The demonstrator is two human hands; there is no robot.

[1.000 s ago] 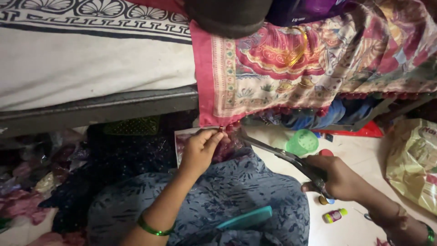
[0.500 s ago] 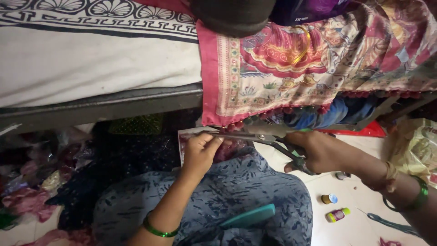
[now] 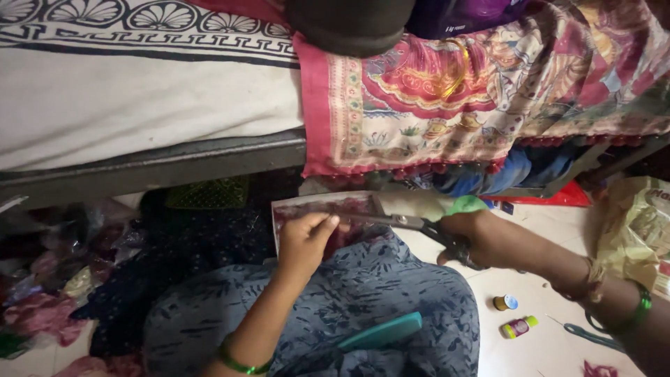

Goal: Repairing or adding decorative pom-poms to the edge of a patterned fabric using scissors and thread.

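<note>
My left hand [image 3: 306, 241] pinches the edge of a maroon patterned piece of cloth [image 3: 317, 208] held flat over my knee. My right hand [image 3: 481, 237] grips black-handled scissors [image 3: 412, 225]. The blades point left and meet the cloth right beside my left fingers. A green bangle is on each wrist. My lap is covered by grey-blue printed fabric [image 3: 370, 293], and a teal flat object [image 3: 380, 333] lies on it.
A bed with a white patterned sheet [image 3: 139, 98] and a pink printed cloth [image 3: 488, 98] hanging over its edge lies ahead. Cloth scraps [image 3: 49, 293] pile at the left. Small thread spools [image 3: 513, 315] and a yellow plastic bag [image 3: 638, 230] are on the white floor at right.
My right hand rose from the floor side and brought the scissors left, up to the cloth. My left hand kept its hold on the cloth edge.
</note>
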